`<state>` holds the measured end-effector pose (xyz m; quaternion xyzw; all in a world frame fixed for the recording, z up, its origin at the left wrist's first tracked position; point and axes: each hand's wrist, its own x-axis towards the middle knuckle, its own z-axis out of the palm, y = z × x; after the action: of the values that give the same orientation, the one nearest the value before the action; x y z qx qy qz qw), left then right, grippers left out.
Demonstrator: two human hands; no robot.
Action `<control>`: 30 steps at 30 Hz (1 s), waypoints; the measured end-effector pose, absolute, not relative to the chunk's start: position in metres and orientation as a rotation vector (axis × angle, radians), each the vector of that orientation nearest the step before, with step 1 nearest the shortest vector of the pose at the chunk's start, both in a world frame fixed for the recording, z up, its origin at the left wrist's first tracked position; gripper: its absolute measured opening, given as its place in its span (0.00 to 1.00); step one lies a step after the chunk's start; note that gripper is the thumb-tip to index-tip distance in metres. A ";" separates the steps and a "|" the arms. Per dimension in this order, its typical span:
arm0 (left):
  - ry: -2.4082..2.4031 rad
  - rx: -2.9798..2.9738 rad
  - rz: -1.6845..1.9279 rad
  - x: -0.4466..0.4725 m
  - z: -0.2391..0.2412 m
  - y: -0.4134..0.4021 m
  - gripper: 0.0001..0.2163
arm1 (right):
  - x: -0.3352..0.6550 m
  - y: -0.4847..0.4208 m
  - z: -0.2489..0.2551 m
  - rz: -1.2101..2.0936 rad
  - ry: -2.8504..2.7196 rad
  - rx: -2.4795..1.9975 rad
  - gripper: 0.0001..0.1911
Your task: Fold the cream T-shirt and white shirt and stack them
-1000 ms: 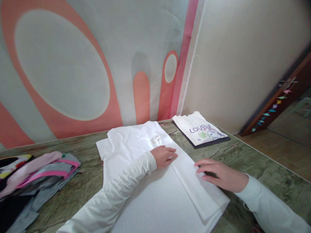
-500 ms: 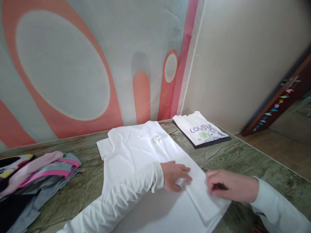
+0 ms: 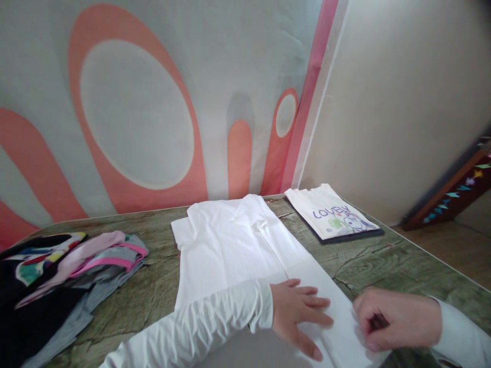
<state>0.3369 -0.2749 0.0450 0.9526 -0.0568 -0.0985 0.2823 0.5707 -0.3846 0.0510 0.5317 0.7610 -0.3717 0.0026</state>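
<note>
White fabric shirt (image 3: 218,250), right side folded in, on the grey-green wood-grain table (image 3: 153,286). Versus 0.5 s ago: left hand (image 3: 301,314) nearer, palm-down, fingers spread, gripping nothing. Right hand (image 3: 402,318) curled at edge; grip: cannot tell. Judged: fold being smoothed.

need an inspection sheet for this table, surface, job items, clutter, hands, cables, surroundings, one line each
Surface: wood-grain tabletop, greenish brown.
Job's things: white shirt laid out, its right side folded inward; near end out of frame.
Clutter: loose heap of clothes at left, black, grey and pink; folded "LOVELY" T-shirt at far right, on a dark folded cloth.
Hands: left hand spread on the folded part; right hand curled at the shirt's right edge, grip unclear.
Cables: nothing seen.
Surroundings: grey wall with orange shapes behind, plain beige wall and colourful ornaments at right.
</note>
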 end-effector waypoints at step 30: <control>2.072 2.095 0.667 0.103 0.014 -0.073 0.34 | 0.470 -0.281 0.006 -0.053 2.739 1.715 0.29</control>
<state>0.1026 -0.0728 0.0135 0.6922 0.6846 0.2203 0.0600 0.4700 -0.2809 0.0059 0.5301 0.8466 -0.0165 -0.0449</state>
